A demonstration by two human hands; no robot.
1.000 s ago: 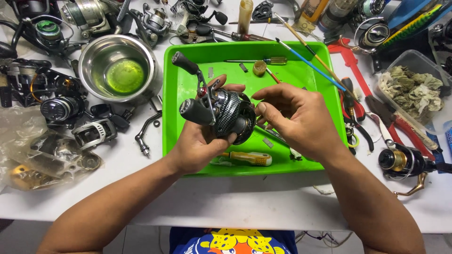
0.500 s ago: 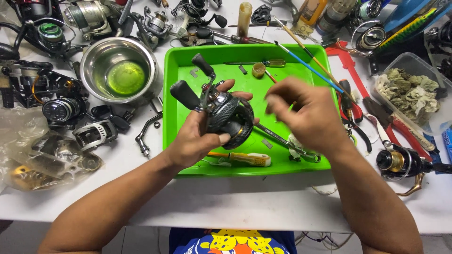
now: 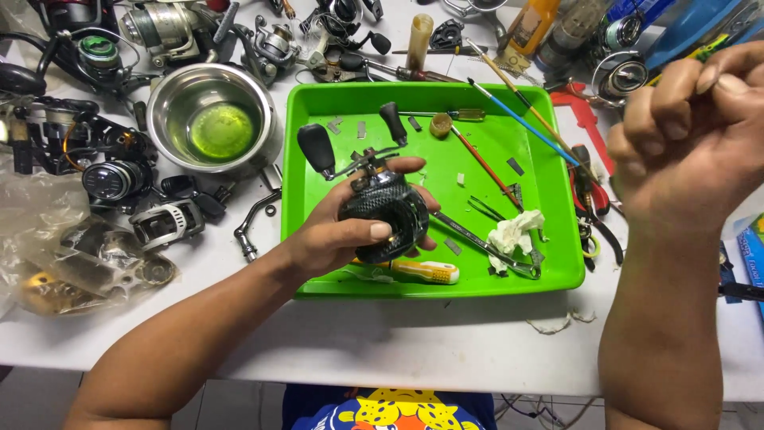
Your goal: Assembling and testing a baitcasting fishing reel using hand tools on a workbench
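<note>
My left hand (image 3: 330,239) grips a black baitcasting fishing reel (image 3: 383,213) from its left side. It holds the reel above the green plastic tray (image 3: 446,288). The reel's double handle with two black knobs (image 3: 317,149) points up and away from me. My right hand (image 3: 688,127) is raised high at the right, away from the reel, over the table's right side. Its fingers are curled closed and thumb and fingertips are pressed together. Whether something tiny sits between them cannot be made out.
In the tray lie a yellow-and-white brush handle (image 3: 427,272), crumpled tissue (image 3: 513,232), a metal tool (image 3: 477,237) and small parts. A steel bowl (image 3: 208,119) with green liquid stands left of it. Several reels (image 3: 111,179) crowd the left, and red pliers (image 3: 587,159) lie at the right.
My right hand has left the reel and risen up and to the right, closing its fingers. My left hand keeps the reel, turned a little so the handle knobs point further away.
</note>
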